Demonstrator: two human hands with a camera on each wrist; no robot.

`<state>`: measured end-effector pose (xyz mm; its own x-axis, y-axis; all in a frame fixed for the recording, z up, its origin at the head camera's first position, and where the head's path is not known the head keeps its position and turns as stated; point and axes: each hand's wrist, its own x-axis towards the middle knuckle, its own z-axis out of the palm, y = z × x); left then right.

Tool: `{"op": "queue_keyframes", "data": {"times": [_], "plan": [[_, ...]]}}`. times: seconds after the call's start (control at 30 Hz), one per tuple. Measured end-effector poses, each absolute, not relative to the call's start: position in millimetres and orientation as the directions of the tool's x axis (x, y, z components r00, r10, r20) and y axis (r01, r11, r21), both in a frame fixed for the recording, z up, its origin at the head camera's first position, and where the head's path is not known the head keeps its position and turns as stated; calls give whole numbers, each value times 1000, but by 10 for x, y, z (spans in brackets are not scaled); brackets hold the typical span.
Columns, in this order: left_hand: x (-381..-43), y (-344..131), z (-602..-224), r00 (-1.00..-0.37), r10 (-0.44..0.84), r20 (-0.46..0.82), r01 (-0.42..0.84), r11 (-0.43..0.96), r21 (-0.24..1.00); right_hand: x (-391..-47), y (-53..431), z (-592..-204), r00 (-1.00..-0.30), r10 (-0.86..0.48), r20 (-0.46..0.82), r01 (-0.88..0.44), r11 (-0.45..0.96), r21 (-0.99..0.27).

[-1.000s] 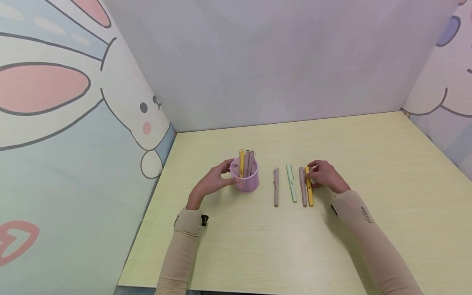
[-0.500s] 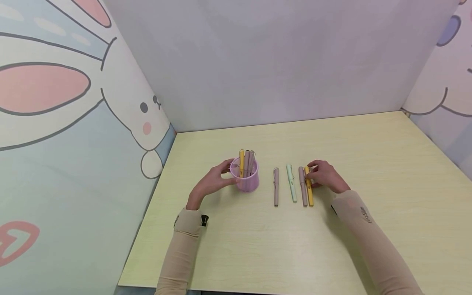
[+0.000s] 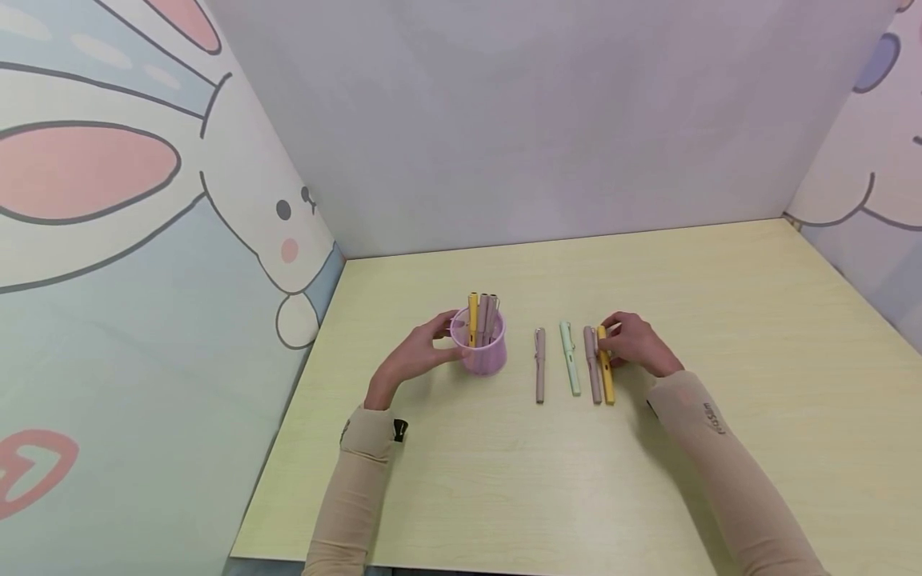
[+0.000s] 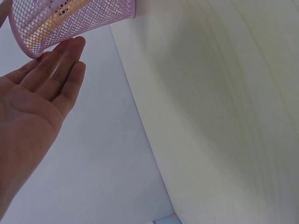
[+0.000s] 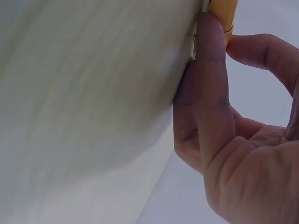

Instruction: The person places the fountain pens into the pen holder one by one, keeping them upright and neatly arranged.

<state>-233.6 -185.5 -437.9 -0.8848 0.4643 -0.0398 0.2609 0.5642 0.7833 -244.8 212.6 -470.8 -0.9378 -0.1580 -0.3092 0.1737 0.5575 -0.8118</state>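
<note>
My left hand (image 3: pixel 418 352) grips a pink-purple mesh pen holder (image 3: pixel 484 364), thumb at the near side and fingers at the far left. In the left wrist view, the fingers of my left hand (image 4: pixel 35 98) lie along the mesh of the pen holder (image 4: pixel 93 16). A yellow pen (image 3: pixel 473 320) and a few mauve pens stand in it. At the right, my right hand (image 3: pixel 634 342) pinches the top of a yellow pen (image 3: pixel 608 384) that lies on the table. The right wrist view shows thumb and fingertips on this yellow pen (image 5: pixel 224 11).
Left of the pinched pen lie a mauve pen (image 3: pixel 593 368), a light green pen (image 3: pixel 571 360) and another mauve pen (image 3: pixel 540 368), roughly parallel. The pale wood table (image 3: pixel 461 488) meets a grey wall (image 3: pixel 547 128) at the back and a rabbit-painted wall (image 3: pixel 216 320) at the left.
The near end of the yellow pen under my right hand has shifted slightly right, away from the mauve pen beside it. My left hand and the pen holder look unchanged.
</note>
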Motion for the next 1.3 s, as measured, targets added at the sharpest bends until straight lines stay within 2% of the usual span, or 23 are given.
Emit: {"op": "queue_keyframes", "data": {"times": [0.57, 1.3], "plan": [[-2322, -1847, -4358, -883, 467, -40, 264, 566, 781, -2392, 2201, -4681, -947, -207, -246, 129, 457, -880], [-2338, -1864, -4388, -880, 474, -31, 281, 574, 769, -2370, 2278, -4738, -976, -217, 3, -58, 249, -967]]}}
